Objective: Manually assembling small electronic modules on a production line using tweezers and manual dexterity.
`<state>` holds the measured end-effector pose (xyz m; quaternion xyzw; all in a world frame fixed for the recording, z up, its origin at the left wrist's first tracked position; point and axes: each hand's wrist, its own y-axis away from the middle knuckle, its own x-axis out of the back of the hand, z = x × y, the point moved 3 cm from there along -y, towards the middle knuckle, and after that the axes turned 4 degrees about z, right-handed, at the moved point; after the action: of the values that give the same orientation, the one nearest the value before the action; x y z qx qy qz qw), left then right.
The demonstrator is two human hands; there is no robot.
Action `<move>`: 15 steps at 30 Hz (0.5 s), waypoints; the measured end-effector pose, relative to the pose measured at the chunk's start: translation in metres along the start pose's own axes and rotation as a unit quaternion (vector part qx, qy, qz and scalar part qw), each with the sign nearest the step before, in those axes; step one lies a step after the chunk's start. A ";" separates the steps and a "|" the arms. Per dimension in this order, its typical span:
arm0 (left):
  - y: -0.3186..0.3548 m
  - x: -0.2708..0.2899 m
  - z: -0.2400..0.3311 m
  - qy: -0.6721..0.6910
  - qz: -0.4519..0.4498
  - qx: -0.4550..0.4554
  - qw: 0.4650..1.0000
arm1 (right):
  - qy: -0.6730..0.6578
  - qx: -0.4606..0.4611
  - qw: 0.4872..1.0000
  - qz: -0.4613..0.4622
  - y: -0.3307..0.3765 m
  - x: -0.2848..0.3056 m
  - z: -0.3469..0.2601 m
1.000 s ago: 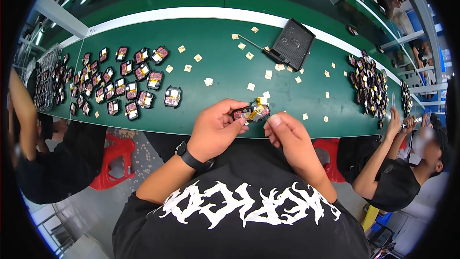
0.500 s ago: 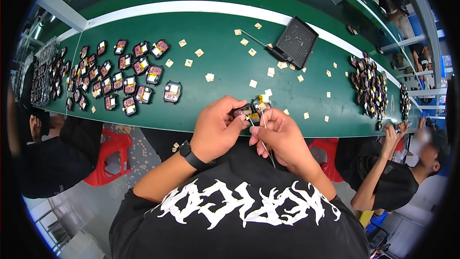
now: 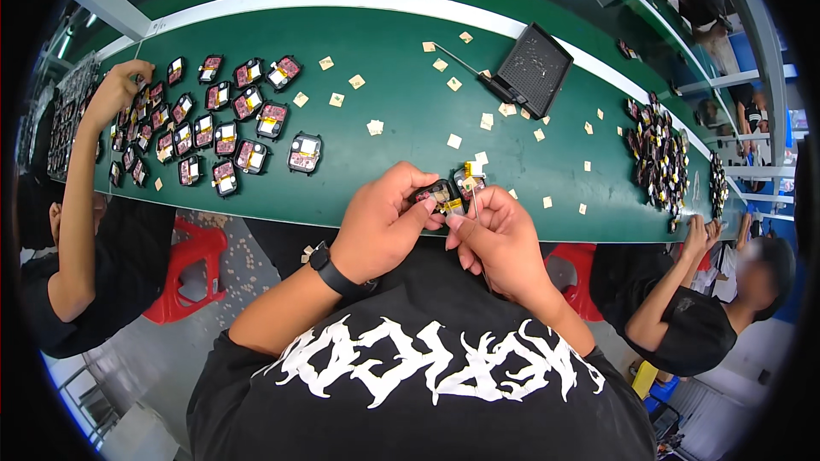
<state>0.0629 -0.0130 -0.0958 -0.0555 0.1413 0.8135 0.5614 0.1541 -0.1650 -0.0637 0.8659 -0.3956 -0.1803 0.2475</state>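
Steadying a small black electronic case (image 3: 437,195) over the near edge of the green desk (image 3: 376,43), the left hand (image 3: 380,218) has its fingers clamped on the case's left side, thumb toward the wearer. That side grip seems meant to keep the case firm while leaving its inner face, with pinkish parts and yellow tape, uncovered and turned up.

The right hand (image 3: 494,235) has its thumb and fingers pinched together on a thin metal tool (image 3: 475,202), perhaps tweezers. Its tip is at the case's right part, near the yellow tape; whether it touches is too small to tell. A pencil-like hold such as this probably suits fine control.

Ahead and to the left, similar cases (image 3: 305,154) lie spread out, most of them apart and inner side up, likely so each can be seen and picked up singly. Far to the right, a dense heap (image 3: 658,154) of cases looks less sorted. Pale little squares (image 3: 454,141) are scattered across the middle, some near the hands. Beyond them sits a tilted black tray (image 3: 559,85), a slim rod (image 3: 461,61) reaching out from its left corner.

At far left, a co-worker's hand (image 3: 126,81) reaches over the cases there; another co-worker (image 3: 683,324) sits at right.
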 end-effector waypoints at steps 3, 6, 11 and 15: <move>0.003 -0.002 0.000 -0.045 0.010 -0.008 0.999 | -0.023 -0.022 0.999 -0.008 0.001 0.001 -0.001; 0.004 -0.003 0.002 -0.088 0.015 -0.042 0.995 | -0.047 -0.030 0.998 -0.007 0.000 0.001 0.001; 0.004 -0.002 0.000 -0.082 0.013 -0.018 0.996 | -0.035 -0.006 0.999 0.013 0.001 0.000 0.004; 0.004 -0.003 0.006 -0.037 0.011 0.038 0.999 | 0.008 0.050 0.999 0.018 0.000 0.000 0.003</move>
<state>0.0610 -0.0150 -0.0885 -0.0025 0.1522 0.8151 0.5590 0.1528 -0.1661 -0.0661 0.8712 -0.4182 -0.1489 0.2099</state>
